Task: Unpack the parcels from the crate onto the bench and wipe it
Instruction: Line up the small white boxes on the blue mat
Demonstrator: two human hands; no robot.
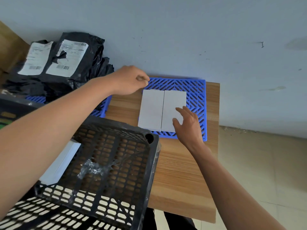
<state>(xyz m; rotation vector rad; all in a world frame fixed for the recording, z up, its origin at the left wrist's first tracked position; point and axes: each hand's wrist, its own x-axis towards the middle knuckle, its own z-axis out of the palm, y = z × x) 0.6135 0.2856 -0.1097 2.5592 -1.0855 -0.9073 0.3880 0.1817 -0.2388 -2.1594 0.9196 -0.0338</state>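
Note:
Two white box parcels lie side by side, the left one and the right one, on a blue slatted mat on the wooden bench. My right hand rests with straight fingers on the right parcel's near corner. My left hand hovers at the mat's far left corner, fingers curled, nothing visible in them. The black plastic crate stands in front of me with one white parcel inside, partly hidden by my left arm.
A heap of black mailer bags with white shipping labels lies at the left on a second blue mat. A brown cardboard box stands at the far left. The bench's right edge drops to a tiled floor.

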